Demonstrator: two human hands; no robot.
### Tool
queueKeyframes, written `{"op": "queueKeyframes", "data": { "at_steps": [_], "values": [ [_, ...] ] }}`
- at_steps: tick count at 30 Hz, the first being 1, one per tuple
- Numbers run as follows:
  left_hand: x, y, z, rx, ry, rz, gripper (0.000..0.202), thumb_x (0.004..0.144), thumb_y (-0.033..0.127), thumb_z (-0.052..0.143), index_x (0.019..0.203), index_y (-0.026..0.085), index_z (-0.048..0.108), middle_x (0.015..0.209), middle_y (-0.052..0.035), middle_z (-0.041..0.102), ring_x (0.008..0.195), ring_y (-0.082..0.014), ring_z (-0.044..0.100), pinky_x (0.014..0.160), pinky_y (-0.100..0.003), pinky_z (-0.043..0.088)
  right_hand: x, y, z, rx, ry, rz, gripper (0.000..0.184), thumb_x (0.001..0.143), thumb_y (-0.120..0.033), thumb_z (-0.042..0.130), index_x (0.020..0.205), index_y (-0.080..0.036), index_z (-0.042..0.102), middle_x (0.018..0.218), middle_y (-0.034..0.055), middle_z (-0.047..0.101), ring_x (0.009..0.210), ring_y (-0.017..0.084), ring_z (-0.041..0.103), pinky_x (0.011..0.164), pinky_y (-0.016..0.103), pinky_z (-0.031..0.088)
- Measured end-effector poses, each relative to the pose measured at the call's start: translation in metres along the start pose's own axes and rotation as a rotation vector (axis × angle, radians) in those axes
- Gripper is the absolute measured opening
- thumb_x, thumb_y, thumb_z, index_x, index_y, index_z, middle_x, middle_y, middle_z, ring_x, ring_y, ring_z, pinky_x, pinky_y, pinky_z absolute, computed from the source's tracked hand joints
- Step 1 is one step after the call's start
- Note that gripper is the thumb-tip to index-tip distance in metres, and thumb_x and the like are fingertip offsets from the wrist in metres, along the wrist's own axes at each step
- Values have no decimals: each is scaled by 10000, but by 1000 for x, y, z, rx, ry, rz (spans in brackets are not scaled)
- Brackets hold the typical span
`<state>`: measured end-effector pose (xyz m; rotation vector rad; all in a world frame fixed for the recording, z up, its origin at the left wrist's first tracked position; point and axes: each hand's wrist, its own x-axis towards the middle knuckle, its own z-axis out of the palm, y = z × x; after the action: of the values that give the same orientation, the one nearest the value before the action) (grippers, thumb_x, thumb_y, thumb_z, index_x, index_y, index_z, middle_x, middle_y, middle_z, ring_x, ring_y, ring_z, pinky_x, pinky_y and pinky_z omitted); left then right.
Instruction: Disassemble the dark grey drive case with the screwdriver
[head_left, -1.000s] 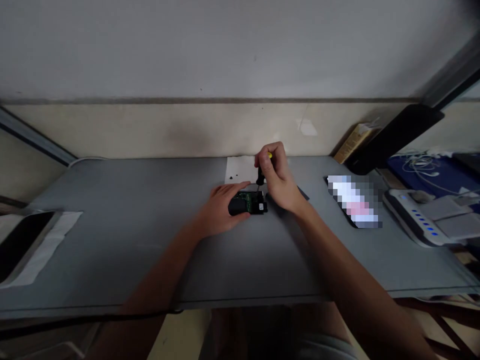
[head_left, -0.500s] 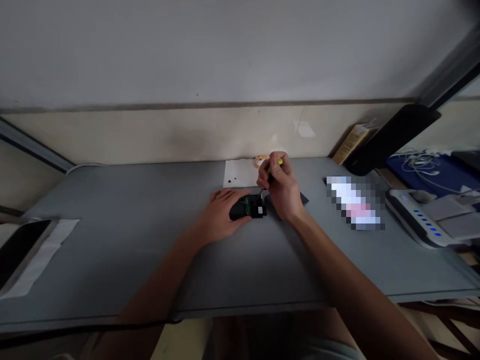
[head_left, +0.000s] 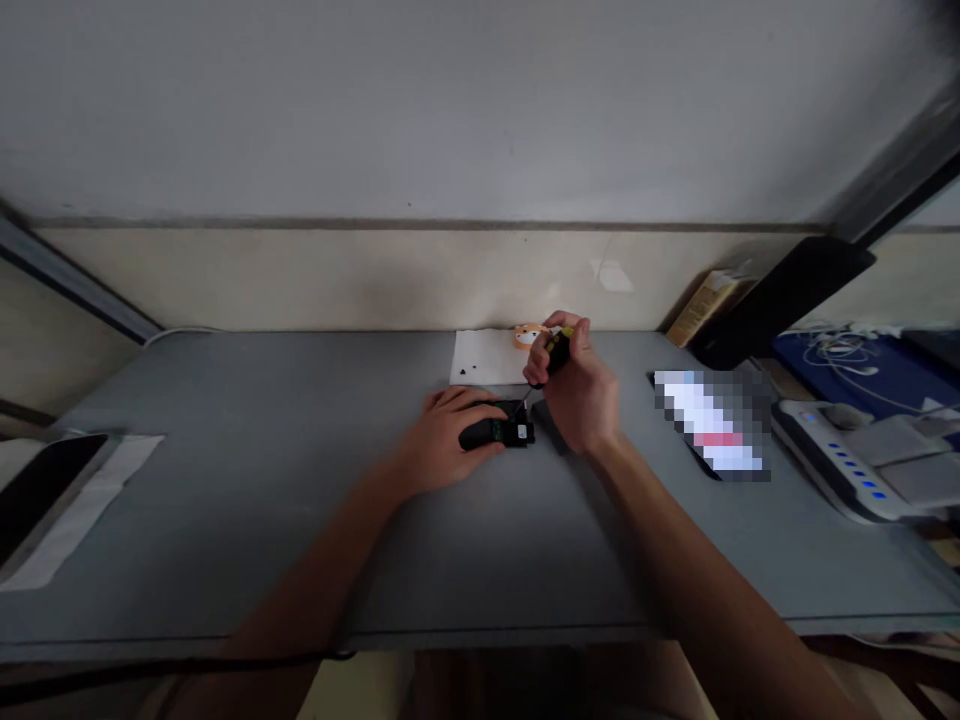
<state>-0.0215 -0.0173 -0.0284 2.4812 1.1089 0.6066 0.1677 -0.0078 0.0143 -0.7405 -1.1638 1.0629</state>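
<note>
Head view
Writing: none readable – the phone-shaped thing [head_left: 709, 425] to the right is blurred out
Device: small black device [head_left: 499, 430] with a green circuit board showing, lying on the grey surface [head_left: 262, 480] near its middle; long axis runs left to right
Left hand: left hand [head_left: 442, 440] lies over the device's left end, grip closed on it, pinning it to the surface
Right hand: right hand [head_left: 577, 390] grip clenched on a screwdriver [head_left: 551, 352] with a yellow and black handle
Screwdriver axis: tilted – handle up and to the right, thin shaft slanting down-left to the device's right end
Behind: white paper [head_left: 484, 355] with small dark specks, an orange round thing [head_left: 529, 335] just beside it
</note>
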Motion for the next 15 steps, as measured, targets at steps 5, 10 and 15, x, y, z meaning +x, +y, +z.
{"op": "queueKeyframes", "data": {
  "at_steps": [5, 10, 15],
  "values": [
    [0, -1, 0, 12, -13, -1, 278, 945, 353, 703, 1220, 320, 731, 1379, -37, 670, 1328, -295, 564, 1159, -519, 380, 1, 7, 0, -35, 57, -52, 435, 938, -684, 539, 892, -293, 356, 742, -38, 462, 610, 146, 456, 604, 304, 448],
    [0, 0, -1, 29, -32, 5, 274, 956, 352, 689, 1223, 303, 725, 1388, -53, 661, 1319, -300, 563, 1155, -517, 376, 4, 2, 1, -67, -98, -4, 430, 985, -716, 401, 955, -288, 438, 735, -28, 455, 634, 159, 485, 644, 323, 471],
    [0, 5, -3, 51, -37, -4, 274, 963, 324, 674, 1233, 290, 709, 1402, -63, 649, 1346, -303, 545, 1156, -514, 375, 5, 2, 7, 10, -82, -7, 492, 970, -768, 375, 907, -282, 423, 670, -51, 399, 557, 140, 394, 562, 299, 419]
  ]
}}
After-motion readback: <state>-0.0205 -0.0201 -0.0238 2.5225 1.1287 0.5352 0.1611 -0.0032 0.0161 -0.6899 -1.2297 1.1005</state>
